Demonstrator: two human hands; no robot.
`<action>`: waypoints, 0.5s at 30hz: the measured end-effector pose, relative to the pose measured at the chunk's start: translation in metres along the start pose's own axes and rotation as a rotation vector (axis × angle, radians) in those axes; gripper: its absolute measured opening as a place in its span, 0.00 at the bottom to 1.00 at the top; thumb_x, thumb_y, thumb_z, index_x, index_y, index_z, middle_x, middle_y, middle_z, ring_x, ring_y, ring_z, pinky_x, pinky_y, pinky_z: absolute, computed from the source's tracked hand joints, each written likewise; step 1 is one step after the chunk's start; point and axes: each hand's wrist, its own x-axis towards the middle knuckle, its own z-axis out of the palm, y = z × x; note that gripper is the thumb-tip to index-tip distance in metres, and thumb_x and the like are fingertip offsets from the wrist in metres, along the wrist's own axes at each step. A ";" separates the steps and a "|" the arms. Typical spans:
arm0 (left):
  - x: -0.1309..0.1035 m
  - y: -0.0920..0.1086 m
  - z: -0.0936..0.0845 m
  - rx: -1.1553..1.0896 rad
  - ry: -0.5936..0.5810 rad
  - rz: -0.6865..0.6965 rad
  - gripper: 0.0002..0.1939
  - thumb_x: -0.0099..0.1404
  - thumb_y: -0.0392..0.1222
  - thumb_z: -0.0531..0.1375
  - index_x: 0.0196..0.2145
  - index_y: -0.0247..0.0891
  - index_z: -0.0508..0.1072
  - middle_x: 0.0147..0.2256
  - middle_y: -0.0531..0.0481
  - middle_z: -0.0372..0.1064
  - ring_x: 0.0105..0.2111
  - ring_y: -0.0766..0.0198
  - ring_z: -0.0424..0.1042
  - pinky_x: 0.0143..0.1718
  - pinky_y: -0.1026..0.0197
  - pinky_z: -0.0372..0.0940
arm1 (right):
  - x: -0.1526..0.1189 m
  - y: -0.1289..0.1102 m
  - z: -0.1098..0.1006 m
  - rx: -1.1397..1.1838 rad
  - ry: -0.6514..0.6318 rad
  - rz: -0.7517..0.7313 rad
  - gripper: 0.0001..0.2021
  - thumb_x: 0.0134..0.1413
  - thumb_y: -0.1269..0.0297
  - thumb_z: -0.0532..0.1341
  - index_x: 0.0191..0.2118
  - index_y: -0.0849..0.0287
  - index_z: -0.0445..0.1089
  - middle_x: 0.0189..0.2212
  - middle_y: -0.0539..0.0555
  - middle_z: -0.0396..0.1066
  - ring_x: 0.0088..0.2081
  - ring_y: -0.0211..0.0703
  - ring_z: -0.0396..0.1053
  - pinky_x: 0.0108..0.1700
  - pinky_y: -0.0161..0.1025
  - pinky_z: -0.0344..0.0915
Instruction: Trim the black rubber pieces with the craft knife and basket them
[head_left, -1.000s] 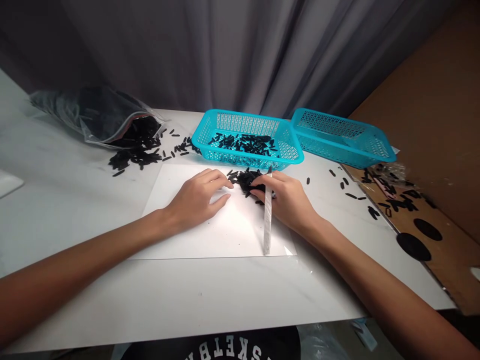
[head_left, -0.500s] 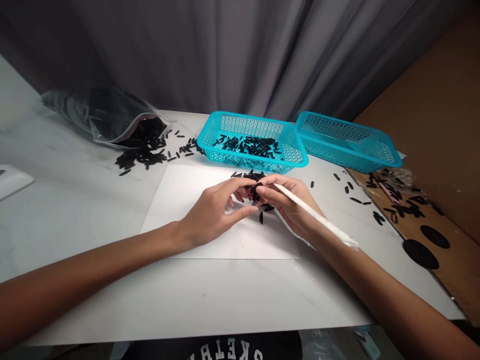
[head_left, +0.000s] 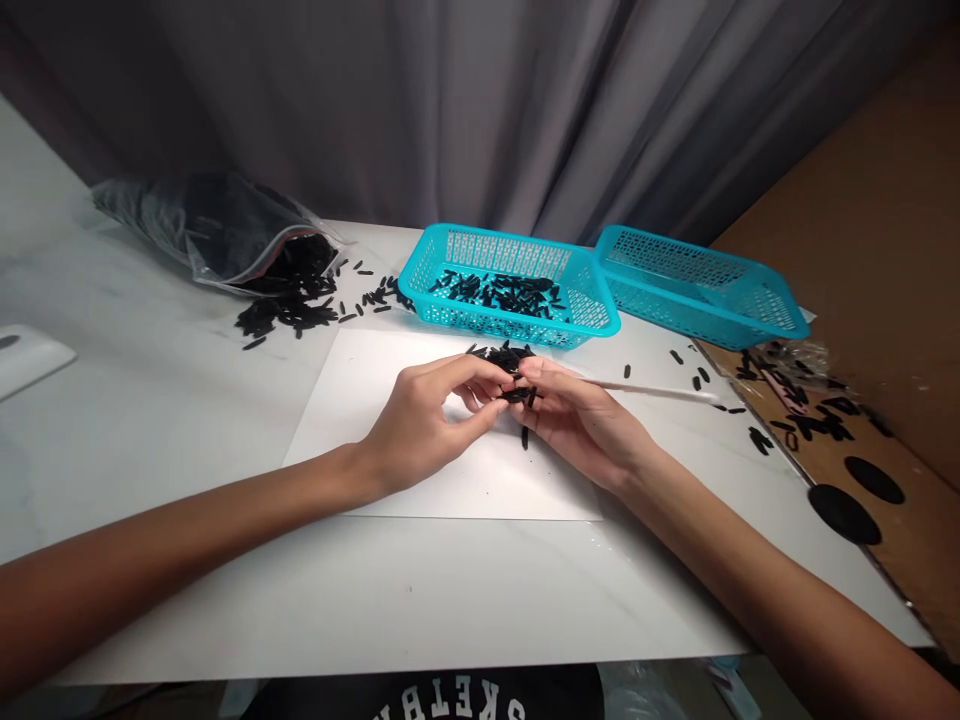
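My left hand [head_left: 420, 420] is curled in a pinch, thumb and fingertips closed on a small, elongated black piece [head_left: 516, 396]. My right hand [head_left: 585, 415] meets it fingertip to fingertip, its fingers bent around a long, thin white stick [head_left: 660, 390] that points out to the right. The stick's near end is hidden behind the fingers. Just behind the fingertips lies a small heap of black pieces [head_left: 499, 354], on a white sheet [head_left: 360, 400]. Another black piece [head_left: 525, 438] lies below the right fingers.
Behind the sheet stands a blue basket [head_left: 510, 325] holding many black pieces, with a second blue basket [head_left: 697, 310] to its right. An open clear bag [head_left: 232, 240] spills black pieces at the left. Black discs [head_left: 844, 514] and scraps lie on brown board [head_left: 911, 555] at right.
The white stick has swung from slanting down over my right forearm to lying nearly level, pointing right. My right hand has turned, and the left fingertips have closed further.
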 end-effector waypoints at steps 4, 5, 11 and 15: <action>-0.001 -0.002 -0.001 -0.014 -0.009 -0.016 0.08 0.64 0.31 0.64 0.42 0.35 0.77 0.35 0.50 0.78 0.32 0.68 0.75 0.35 0.65 0.74 | -0.002 0.000 0.003 -0.118 -0.080 0.009 0.06 0.53 0.62 0.71 0.36 0.56 0.78 0.37 0.51 0.73 0.42 0.40 0.70 0.48 0.37 0.69; -0.001 -0.002 -0.001 -0.019 -0.011 -0.025 0.08 0.64 0.31 0.64 0.42 0.35 0.76 0.35 0.50 0.78 0.32 0.68 0.75 0.35 0.64 0.74 | -0.003 0.000 0.004 -0.137 -0.099 0.017 0.08 0.54 0.60 0.71 0.38 0.56 0.78 0.38 0.52 0.74 0.42 0.41 0.71 0.48 0.38 0.69; 0.001 -0.002 -0.004 -0.031 0.037 -0.081 0.07 0.63 0.32 0.65 0.41 0.35 0.76 0.35 0.49 0.77 0.33 0.67 0.76 0.36 0.64 0.75 | -0.004 -0.001 0.005 -0.169 -0.054 -0.008 0.07 0.51 0.64 0.72 0.37 0.58 0.78 0.32 0.51 0.73 0.36 0.37 0.70 0.39 0.35 0.67; 0.002 -0.001 -0.005 -0.087 0.053 -0.113 0.09 0.62 0.34 0.67 0.42 0.35 0.76 0.35 0.49 0.77 0.34 0.67 0.77 0.37 0.64 0.75 | -0.003 -0.006 0.002 -0.093 0.021 0.016 0.06 0.47 0.69 0.71 0.33 0.58 0.76 0.28 0.50 0.71 0.32 0.37 0.69 0.37 0.35 0.66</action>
